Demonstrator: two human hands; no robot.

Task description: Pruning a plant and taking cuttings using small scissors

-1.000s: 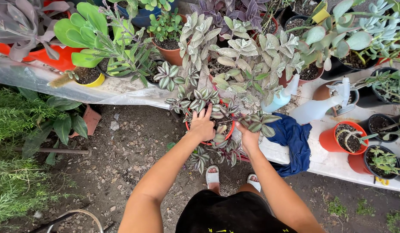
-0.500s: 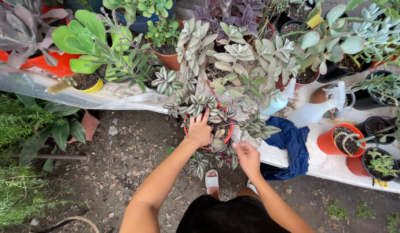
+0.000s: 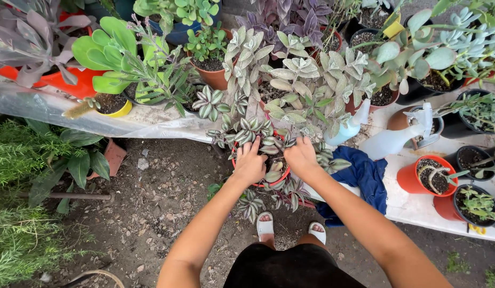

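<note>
A red pot of striped green and purple trailing leaves sits at the front edge of a white bench. My left hand lies on the pot's left side, fingers curled among the leaves. My right hand rests on the pot's right side, fingers pushed into the foliage. Whether either hand grips the rim or only touches leaves is hidden by the plant. My sandalled feet stand on the dirt below.
A blue cloth hangs over the bench edge at my right. Behind it stand a white spray bottle and several red and black pots. A yellow pot and orange pot sit left. Ferny plants border the dirt ground.
My right hand has come up from below the pot's edge and settled on the right side of the striped plant. My left hand has stayed on the pot's left side.
</note>
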